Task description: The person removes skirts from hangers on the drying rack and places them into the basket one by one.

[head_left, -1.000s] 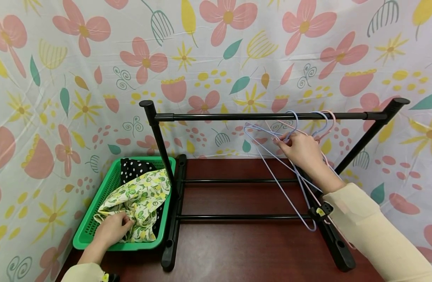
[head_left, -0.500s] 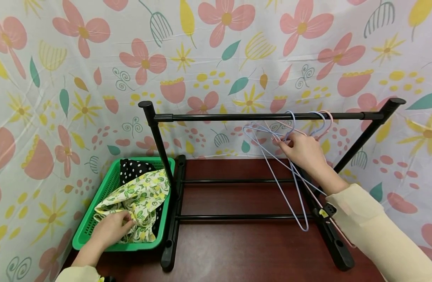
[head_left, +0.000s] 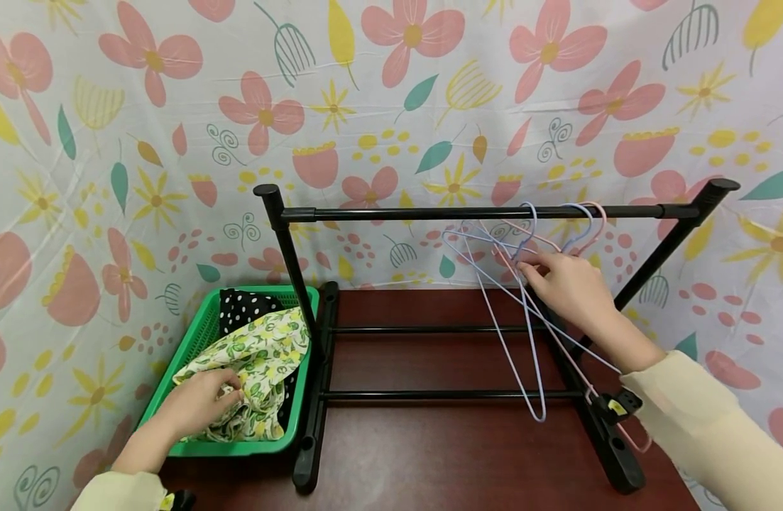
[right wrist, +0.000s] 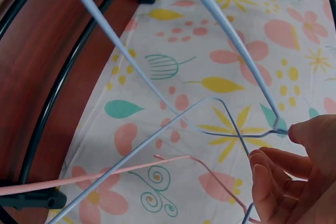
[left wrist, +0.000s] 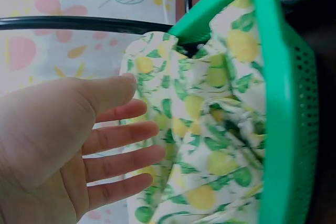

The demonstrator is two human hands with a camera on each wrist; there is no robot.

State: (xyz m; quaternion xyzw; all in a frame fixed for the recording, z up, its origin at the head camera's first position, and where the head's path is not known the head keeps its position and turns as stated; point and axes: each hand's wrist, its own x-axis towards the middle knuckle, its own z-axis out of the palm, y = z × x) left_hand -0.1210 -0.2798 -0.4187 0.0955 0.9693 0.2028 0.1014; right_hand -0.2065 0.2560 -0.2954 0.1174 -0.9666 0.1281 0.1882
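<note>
My left hand [head_left: 199, 401] hovers over lemon-print cloth [head_left: 270, 341] in a green basket [head_left: 257, 446], fingers loosely extended. The left wrist view shows its palm and nothing in the grasp. Folded under that fabric is a black cloth with white dots [head_left: 245, 306]. At the right, blue clothes hangers [head_left: 534, 348] and a pink hanger [head_left: 600, 231] hang overlapping from the rack's top bar. My right hand [head_left: 576, 287] is at the neck of the nearest blue hanger; its thumb touches the neck in the right wrist view, while the other fingers are bent loosely, apart from the thumb.
The black garment rack [head_left: 404, 213] stands on a reddish-brown tabletop [head_left: 442, 454], with two low crossbars and black feet. Its left upright [head_left: 285, 248] rises right beside the basket. A flower-print sheet [head_left: 378, 106] covers the wall behind.
The right hand has shifted right and slightly down from the hook. The nearest hanger's lower corner has swung left. The left hand has lifted a little with its fingers looser.
</note>
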